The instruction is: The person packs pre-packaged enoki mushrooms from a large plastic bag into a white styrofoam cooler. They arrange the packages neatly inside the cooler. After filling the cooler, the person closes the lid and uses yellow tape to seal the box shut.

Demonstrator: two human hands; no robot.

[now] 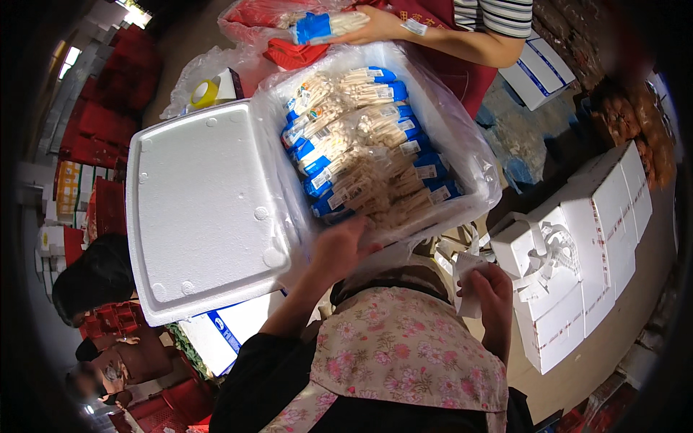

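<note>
My left hand [341,248] is at the near left corner of a white foam box [460,189], its thumb apart from the blurred fingers and nothing seen in it. Just beyond its fingertips lie bagged enoki mushrooms [363,187], packed in two columns inside the box. The bags have blue ends, and many bear white stickers. A clear plastic liner [482,157] hangs over the box walls. To the right of my apron, my right hand [490,289] grips a strip of label paper [470,279] between thumb and fingers.
A foam lid [206,211] lies left of the box. Across from me, a co-worker's hand [373,24] holds another mushroom bag [330,26]. Yellow tape [203,94] rests behind the lid. White cartons [590,243] stand at right, with used label backing [557,251] on them.
</note>
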